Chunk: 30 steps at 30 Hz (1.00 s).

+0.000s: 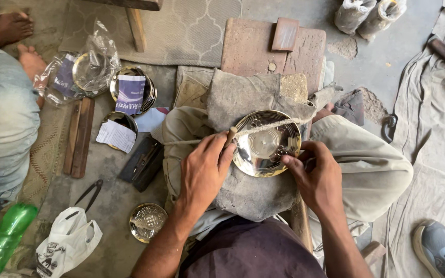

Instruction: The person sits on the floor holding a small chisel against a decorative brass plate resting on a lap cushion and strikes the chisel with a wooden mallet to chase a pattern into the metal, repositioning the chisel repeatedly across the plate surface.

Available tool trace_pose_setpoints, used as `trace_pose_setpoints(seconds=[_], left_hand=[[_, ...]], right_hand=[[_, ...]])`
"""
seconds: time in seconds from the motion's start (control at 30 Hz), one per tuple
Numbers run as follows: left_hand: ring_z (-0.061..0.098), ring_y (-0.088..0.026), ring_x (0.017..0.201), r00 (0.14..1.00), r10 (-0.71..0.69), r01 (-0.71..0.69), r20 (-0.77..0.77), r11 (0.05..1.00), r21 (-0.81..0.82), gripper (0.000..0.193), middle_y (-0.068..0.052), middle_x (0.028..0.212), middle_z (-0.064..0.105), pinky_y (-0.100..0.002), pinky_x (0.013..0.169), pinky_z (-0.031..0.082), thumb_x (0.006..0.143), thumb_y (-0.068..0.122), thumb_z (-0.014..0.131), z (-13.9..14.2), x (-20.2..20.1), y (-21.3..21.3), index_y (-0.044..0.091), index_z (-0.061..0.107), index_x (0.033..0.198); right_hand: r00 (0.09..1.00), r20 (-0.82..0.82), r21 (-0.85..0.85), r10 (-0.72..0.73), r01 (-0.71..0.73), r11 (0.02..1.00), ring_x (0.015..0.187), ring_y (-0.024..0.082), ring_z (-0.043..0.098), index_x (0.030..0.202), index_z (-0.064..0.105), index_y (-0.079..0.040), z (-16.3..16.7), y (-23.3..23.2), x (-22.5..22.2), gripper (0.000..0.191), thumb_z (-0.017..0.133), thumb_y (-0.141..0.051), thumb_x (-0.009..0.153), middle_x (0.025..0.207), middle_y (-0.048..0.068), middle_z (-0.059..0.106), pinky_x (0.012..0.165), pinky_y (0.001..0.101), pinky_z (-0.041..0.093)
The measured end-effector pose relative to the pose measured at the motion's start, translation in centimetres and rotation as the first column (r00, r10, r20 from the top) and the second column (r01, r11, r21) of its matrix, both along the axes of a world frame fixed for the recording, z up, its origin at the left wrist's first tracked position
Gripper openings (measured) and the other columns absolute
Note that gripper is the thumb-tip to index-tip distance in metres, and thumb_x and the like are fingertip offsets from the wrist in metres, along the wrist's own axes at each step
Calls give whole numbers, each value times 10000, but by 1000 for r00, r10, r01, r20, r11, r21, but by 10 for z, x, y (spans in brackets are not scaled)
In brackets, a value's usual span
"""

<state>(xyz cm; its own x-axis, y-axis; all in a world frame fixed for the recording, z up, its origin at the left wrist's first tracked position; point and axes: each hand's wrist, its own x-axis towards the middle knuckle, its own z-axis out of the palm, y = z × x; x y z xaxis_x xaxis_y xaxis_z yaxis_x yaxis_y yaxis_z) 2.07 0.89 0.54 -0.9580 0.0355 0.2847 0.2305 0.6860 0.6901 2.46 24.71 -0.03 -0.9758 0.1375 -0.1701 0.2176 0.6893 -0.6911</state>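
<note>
A shiny brass plate [263,146] with an embossed pattern rests on a grey cloth pad [243,98] over my lap. My left hand [204,167] grips a short wooden-handled tool [230,135] at the plate's left rim. A pale cord [271,126] runs across the plate's upper part. My right hand [310,172] pinches the plate's right edge with its fingertips.
Stacked brass plates with paper labels [130,92] lie to the left, one in a clear plastic bag [86,69]. A small patterned brass plate [148,221], pliers [91,193], a white bag [68,242] and a green bottle [3,239] lie on the floor. Another person's leg [1,118] is at left.
</note>
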Motion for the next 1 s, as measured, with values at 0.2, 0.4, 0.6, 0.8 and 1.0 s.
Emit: trace_pose_setpoints(seconds=[0.2,0.4,0.6,0.8,1.0], left_hand=[[757,-210,817,989,110,-118,-97,990,-76,215,-155,1102,714,-309,672,631,981,185,727,14,8,7,43,705,1141],[744,-160,719,973,51,-91,226,981,170,269,-70,921,720,-265,610,608,962,190,743,7,3,-1,19,672,1157],[771,-152,804,969,-80,-5,235,940,340,309,-64,941,728,-262,641,656,1003,237,689,-4,-13,12,4,629,1197],[761,-172,861,970,-153,84,189,940,331,344,-86,953,707,-278,670,671,1039,239,640,-28,-32,49,-29,577,1245],[741,-207,799,979,-24,-26,201,970,243,293,-107,932,698,-345,669,605,1043,260,658,-47,-32,77,2,550,1135]], right_hand=[[997,-32,-102,-67,64,993,796,151,679,1202,625,13,-6,27,7,467,786,-294,890,908,92,732,705,289,557],[993,64,37,-102,99,994,863,210,738,1217,643,6,-47,62,27,343,646,-267,1009,997,146,759,734,362,573],[920,392,210,19,-110,971,898,339,716,1220,634,-19,-97,64,58,431,704,-283,888,1086,219,728,786,485,581],[916,393,448,-74,-121,886,1037,444,631,1390,524,13,-110,39,63,823,787,-266,661,1144,321,635,862,496,538],[715,647,96,-265,268,959,1031,380,739,1399,556,-2,-44,96,52,584,734,-191,875,1166,253,732,972,484,547]])
